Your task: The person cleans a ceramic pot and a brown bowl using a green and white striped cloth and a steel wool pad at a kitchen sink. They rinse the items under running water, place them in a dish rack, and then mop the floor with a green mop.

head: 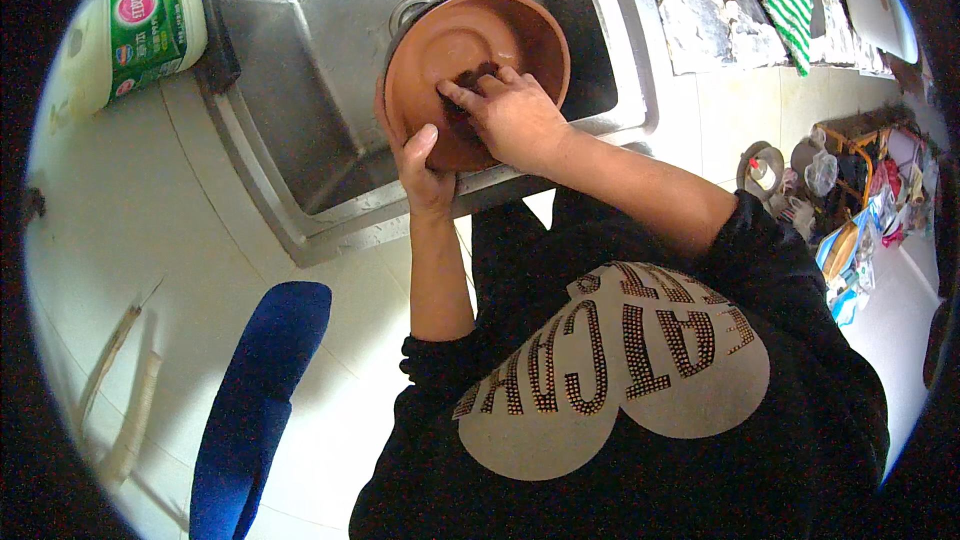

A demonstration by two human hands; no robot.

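Note:
A round pot or bowl (457,41) with a smooth terracotta-coloured inside is tilted over the stainless-steel sink (330,75). My left hand (426,172) grips its near left rim, thumb on the inner wall and the other fingers mostly hidden behind the outside. Inside the vessel, my right hand (521,116) presses a dark brown scrubbing pad (459,109) to the lower inner wall. The pad is partly covered by my fingers. Behind the vessel's far left rim shows part of the round metal drain (405,11).
A large green-labelled detergent bottle (146,37) stands left of the sink. Beyond the sink's right edge, a green-and-white striped cloth (789,7) lies on a foil-like surface. A cluttered rack (855,142) is at the far right. Something long and dark blue (255,405) is at lower left.

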